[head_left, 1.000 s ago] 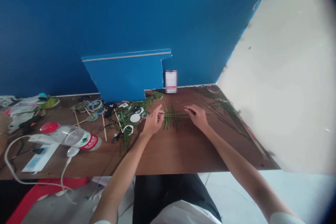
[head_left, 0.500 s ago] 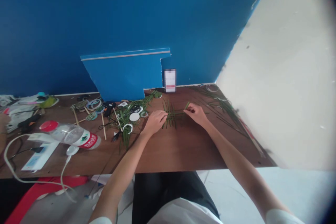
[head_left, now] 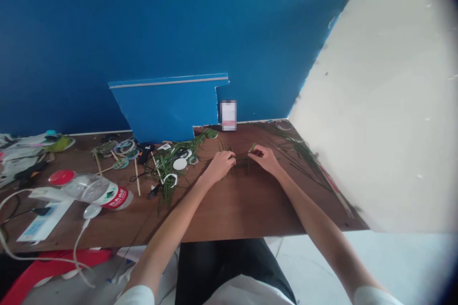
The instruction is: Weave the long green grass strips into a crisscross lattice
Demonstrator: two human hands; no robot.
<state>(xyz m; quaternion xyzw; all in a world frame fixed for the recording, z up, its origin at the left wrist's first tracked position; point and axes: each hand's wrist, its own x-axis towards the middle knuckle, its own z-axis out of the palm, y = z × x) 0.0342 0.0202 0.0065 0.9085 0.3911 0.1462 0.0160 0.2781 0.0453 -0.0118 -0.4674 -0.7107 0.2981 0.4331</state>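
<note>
Leaf weave (head_left: 242, 158) worked between both hands, near the tabletop's (head_left: 232, 209) far edge.
I judge the left hand (head_left: 221, 166) bunches its fingers on the crossings to keep them flat; the right hand (head_left: 266, 158) pinches one strip's end; spare leaves (head_left: 302, 152) lie handy along the right edge.

Wood-look counter, leaf and plastic
The counter (head_left: 232, 209) was brown, smooth and dully shiny; the leaf strips (head_left: 240, 158) looked green and matt — the bottle (head_left: 89, 189) was clear glossy plastic, the sticks (head_left: 136, 176) bare pale wood.
</note>
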